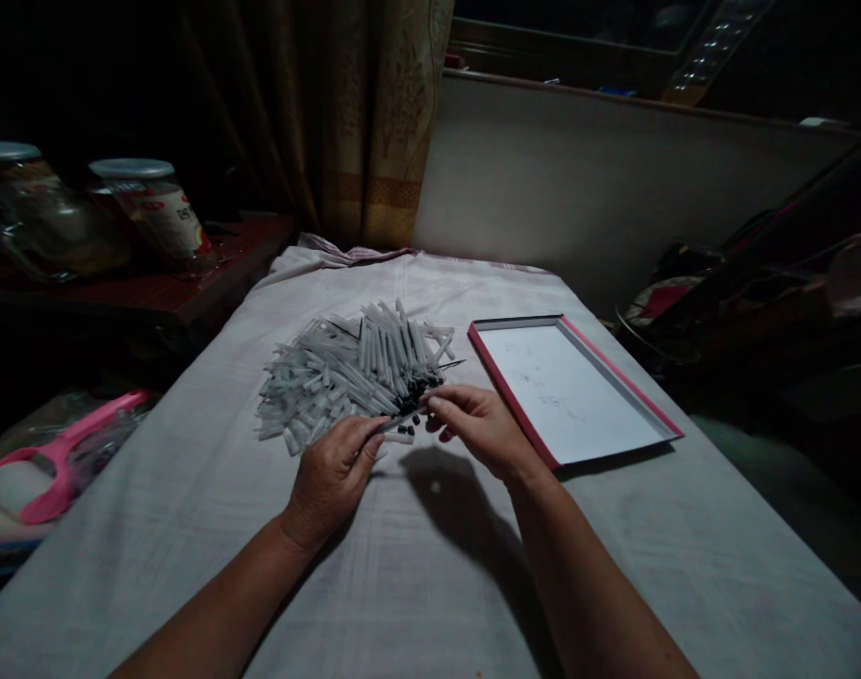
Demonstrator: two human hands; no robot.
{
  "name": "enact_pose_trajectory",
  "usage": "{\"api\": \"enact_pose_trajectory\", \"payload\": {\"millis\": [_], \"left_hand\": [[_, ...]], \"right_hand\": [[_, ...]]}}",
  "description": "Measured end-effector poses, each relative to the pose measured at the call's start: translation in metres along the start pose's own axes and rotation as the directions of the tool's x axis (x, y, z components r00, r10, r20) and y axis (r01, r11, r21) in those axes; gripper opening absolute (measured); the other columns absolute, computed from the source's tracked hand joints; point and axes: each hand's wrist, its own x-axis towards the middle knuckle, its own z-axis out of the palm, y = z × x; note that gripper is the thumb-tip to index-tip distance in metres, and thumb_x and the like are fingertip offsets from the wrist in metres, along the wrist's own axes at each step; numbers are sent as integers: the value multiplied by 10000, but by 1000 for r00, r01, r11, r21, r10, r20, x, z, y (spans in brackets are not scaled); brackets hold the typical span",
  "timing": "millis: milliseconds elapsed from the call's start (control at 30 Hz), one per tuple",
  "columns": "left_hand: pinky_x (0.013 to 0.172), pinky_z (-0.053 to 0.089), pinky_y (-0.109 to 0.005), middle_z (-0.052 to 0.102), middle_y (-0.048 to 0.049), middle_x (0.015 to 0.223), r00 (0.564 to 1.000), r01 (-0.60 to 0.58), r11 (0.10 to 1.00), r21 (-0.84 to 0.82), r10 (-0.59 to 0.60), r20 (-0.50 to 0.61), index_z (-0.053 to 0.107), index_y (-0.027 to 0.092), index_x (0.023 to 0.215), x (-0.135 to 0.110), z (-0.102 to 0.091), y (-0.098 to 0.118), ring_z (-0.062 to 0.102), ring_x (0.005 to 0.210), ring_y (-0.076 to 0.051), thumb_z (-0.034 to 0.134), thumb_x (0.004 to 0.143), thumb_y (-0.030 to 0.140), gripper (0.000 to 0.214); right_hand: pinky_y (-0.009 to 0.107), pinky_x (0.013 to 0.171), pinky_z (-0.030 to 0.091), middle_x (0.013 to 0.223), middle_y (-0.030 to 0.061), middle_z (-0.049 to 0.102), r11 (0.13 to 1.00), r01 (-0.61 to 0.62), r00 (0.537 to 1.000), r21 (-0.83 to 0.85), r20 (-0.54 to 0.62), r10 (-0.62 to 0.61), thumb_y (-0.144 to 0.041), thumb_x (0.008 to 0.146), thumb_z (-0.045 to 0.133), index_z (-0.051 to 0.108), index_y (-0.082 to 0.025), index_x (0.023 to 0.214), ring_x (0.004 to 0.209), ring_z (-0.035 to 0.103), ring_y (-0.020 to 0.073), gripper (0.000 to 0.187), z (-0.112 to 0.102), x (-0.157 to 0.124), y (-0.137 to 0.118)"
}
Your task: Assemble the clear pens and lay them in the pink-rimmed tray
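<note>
My left hand (pixel 338 469) is closed, thumb and forefinger pinching a slim translucent tube (pixel 404 414) that points toward my right hand. My right hand (pixel 476 422) pinches at the tube's far end; what its fingertips hold is too small to make out. Just beyond both hands lies a large heap of translucent plastic tubes (pixel 323 372), some bundled side by side. Small black plastic pieces (pixel 420 389) gather at the heap's near right edge, and a few lie loose under my fingers. A thin dark stick (pixel 453 364) pokes out to the right of the heap.
A shallow red-edged box lid (pixel 575 391) with a white inside sits right of the heap. Everything rests on a pale cloth (pixel 402 585). At left are lidded jars (pixel 157 212) on a brown table (pixel 190 292) and a pink plastic handle (pixel 66 453). A curtain (pixel 373 123) hangs behind.
</note>
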Motion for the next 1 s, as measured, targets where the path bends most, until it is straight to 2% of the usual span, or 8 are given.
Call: {"api": "enact_pose_trajectory", "payload": {"millis": [100,200,300,400,500,633,833,1000], "left_hand": [[789,561,-283,739,-75,979,1000,-2,1000,10,2,0,680,190,1121,0,-1,0,702,900,-182,502,971,256,242],[790,565,-291,739,-76,987,1000,14,1000,16,-15,11,680,201,1129,0,0,0,702,906,-187,498,973,275,251],[797,567,-301,738,-79,997,1000,14,1000,25,-15,25,677,208,1138,-1,0,0,702,916,-191,494,976,290,258],[803,563,-300,737,-75,1002,999,-1,1000,30,-1,40,676,211,1141,-1,-1,0,701,927,-191,506,970,279,251],[789,557,-291,732,-68,996,998,-18,999,45,15,64,675,213,1145,-1,-2,0,699,914,-186,517,967,273,245],[767,554,-295,726,-69,995,992,-67,992,111,54,117,667,208,1154,-2,-2,3,696,882,-186,501,978,278,252],[727,553,-303,723,-73,984,975,-157,972,175,125,182,666,191,1136,-4,0,11,694,852,-196,488,980,276,251],[738,550,-300,729,-72,993,969,-179,969,173,143,204,661,192,1135,-4,1,15,696,854,-191,497,974,263,240]], "right_hand": [[273,638,533,841,40,762,922,-1,1000,-388,22,11,-221,826,617,760,-200,918,716,696,170,171,-4,1,12],[287,817,503,1000,50,756,684,13,999,-729,-16,-36,-139,837,605,757,-242,1027,915,692,192,264,-7,0,23],[264,790,479,1062,58,719,474,54,998,-879,57,-9,-212,888,592,724,-268,1123,924,675,194,276,-5,-1,29],[269,764,469,1054,72,704,406,55,998,-912,53,-17,-251,917,558,718,-243,1068,915,664,201,221,-1,-2,32],[284,777,476,962,74,720,586,22,997,-810,-24,-70,-232,892,566,696,-193,989,875,666,198,168,1,-7,35],[295,710,515,815,40,729,914,29,996,-405,-71,-63,-264,850,557,690,-187,891,759,680,188,159,2,-25,40],[352,823,525,936,69,720,953,182,975,-242,-78,-206,-260,849,542,724,-210,1004,901,668,206,244,8,-48,44],[277,624,508,802,13,667,985,65,995,-163,-61,-76,-281,846,579,650,-207,974,679,624,153,164,11,-51,46]]}}
